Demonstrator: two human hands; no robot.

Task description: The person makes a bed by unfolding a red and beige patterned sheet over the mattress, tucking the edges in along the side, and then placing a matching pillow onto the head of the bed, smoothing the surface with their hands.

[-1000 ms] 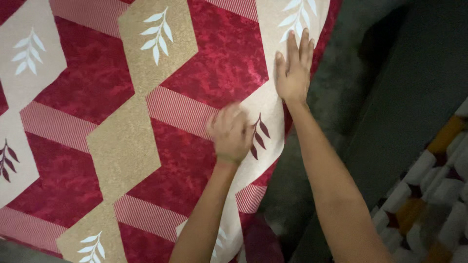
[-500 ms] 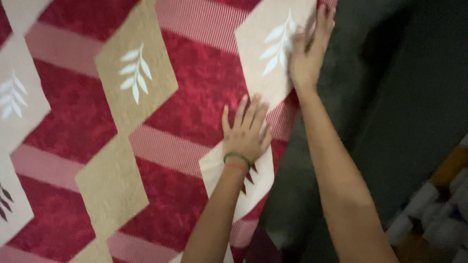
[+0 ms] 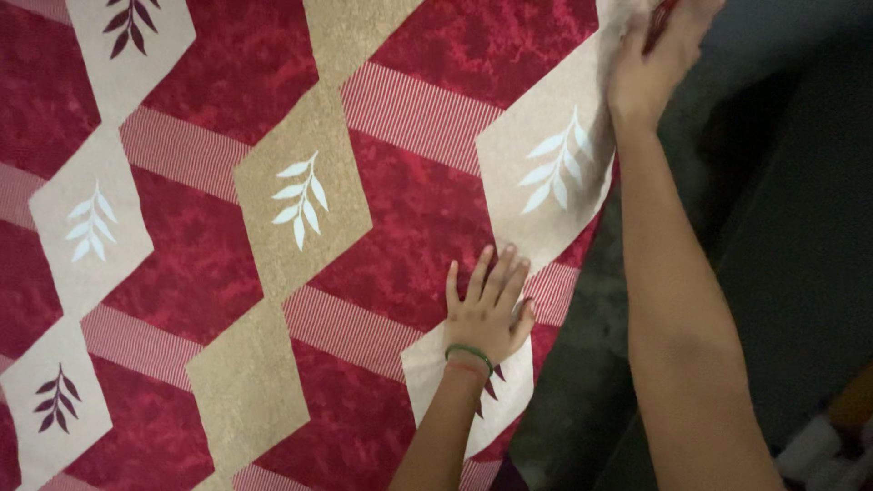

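Note:
A red bedsheet (image 3: 227, 264) with beige and tan diamond panels and leaf prints covers most of the view. My left hand (image 3: 488, 309) lies flat on it near its right edge, fingers spread, a green band on the wrist. My right hand (image 3: 657, 56) is further up at the sheet's right edge, fingers curled at the hem; it seems to pinch the edge, but blur hides the grip.
Right of the sheet runs a dark grey-green surface (image 3: 782, 227), in shadow. A patch of patterned white and orange fabric (image 3: 832, 436) shows at the bottom right corner.
My left hand went from a blurred fist to flat on the sheet. My right hand slid up along the sheet's right edge. The view shifted over the sheet.

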